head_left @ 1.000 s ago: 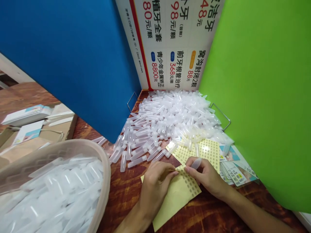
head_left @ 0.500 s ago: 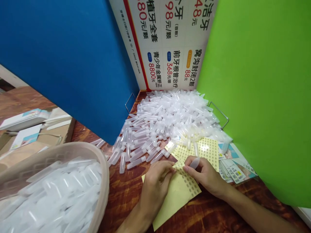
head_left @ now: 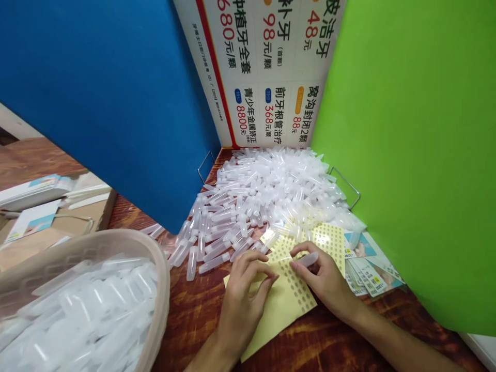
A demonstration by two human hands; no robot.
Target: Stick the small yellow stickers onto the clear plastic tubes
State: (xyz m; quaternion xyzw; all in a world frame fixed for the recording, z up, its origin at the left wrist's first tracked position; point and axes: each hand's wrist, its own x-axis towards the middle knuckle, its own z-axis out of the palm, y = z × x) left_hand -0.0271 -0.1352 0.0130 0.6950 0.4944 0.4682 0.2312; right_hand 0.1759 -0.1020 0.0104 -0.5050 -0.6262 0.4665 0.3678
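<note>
My left hand (head_left: 243, 298) rests on a yellow sticker sheet (head_left: 287, 302), fingers curled and pressing its upper edge near the rows of small round stickers. My right hand (head_left: 323, 276) is closed around a small clear plastic tube (head_left: 308, 259), its fingertips meeting the sheet's corner close to my left fingers. A second yellow sheet of round stickers (head_left: 329, 238) lies just beyond my hands. A large pile of clear capped tubes (head_left: 263, 196) fills the table corner behind the sheets.
A beige plastic basket (head_left: 155, 258) full of clear tubes stands at the near left. A blue panel (head_left: 108, 93), a white price poster (head_left: 267, 72) and a green panel (head_left: 411, 144) wall the corner. Printed cards (head_left: 368, 276) lie right; boxes and papers (head_left: 42, 206) far left.
Both hands stayed on the yellow sheet. My left fingers shifted slightly along its upper edge, and the view tilted a little upward.
</note>
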